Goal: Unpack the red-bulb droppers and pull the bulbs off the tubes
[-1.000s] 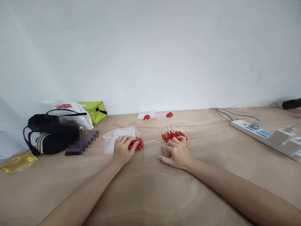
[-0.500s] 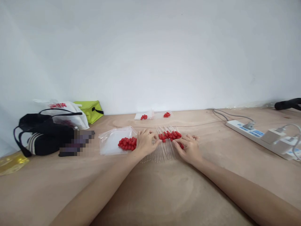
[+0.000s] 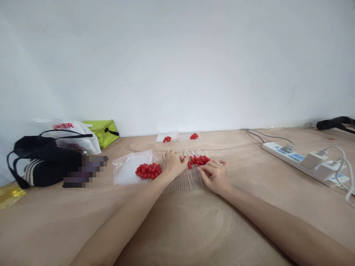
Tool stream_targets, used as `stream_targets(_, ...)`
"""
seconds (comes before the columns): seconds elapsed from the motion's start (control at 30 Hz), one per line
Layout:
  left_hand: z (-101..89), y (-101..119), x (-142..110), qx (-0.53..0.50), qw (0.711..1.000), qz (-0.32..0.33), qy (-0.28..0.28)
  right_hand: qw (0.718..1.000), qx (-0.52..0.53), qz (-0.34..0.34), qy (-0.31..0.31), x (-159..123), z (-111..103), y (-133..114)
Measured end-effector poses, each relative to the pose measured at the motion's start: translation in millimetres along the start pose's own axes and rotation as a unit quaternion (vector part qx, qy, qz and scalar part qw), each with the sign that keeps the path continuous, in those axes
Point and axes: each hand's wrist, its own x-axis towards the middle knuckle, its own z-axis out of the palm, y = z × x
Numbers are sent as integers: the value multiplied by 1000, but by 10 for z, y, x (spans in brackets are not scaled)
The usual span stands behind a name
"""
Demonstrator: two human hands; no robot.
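My left hand [image 3: 174, 163] is closed, with a small red oval bead [image 3: 184, 157] between thumb and forefinger. It hovers over a row of thin pale sticks [image 3: 181, 183] lying side by side on the table. To its right, a cluster of red beads [image 3: 199, 160] lies across the sticks. My right hand [image 3: 215, 175] is at the right end of that cluster, thumb and forefinger pinched together; what is between them is too small to make out. Left of my left hand, a heap of red beads [image 3: 148, 171] rests partly on clear plastic bags [image 3: 124, 173].
Two small bags [image 3: 179, 136] with a few red beads lie near the wall. A white power strip [image 3: 299, 162] with plugs and cables is at the right. At the left are a black bag [image 3: 52, 168], a white plastic bag [image 3: 80, 135] and a lime-green bag [image 3: 102, 132].
The camera view has shifted slightly. My left thumb and forefinger have come up off the sticks, and a red bead now shows between them. My right hand stays by the cluster.
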Motion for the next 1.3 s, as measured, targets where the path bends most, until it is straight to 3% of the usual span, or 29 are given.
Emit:
stream_targets(0.1,-175,-159,-143,-18,998,25,55,1000,-12,2,15,11,-8,12)
stream_targets(0.23,-375,-456,-433,-45,987,138,73,997,-57,-57,10,29,-36,-23)
stream_targets(0.43,-375,-633,-729,-71,965,237,84,980,-33,-186,-60,17,-4,-113)
stream_targets(0.63,-316,-572,-727,-92,959,255,81,974,4,-218,-60,-15,74,-144)
stream_targets(0.83,-322,-548,-708,-84,945,313,52,968,17,-237,-78,-23,65,-232)
stream_targets(1.13,-366,-506,-759,-67,919,368,120,962,43,-262,-65,-48,-12,-288)
stream_targets(1.23,-417,-623,-772,-47,918,373,130,965,43,-252,-64,-60,-65,-175)
stream_targets(1.3,-469,-782,-784,-32,923,355,144,975,34,-211,-56,-65,-121,-41)
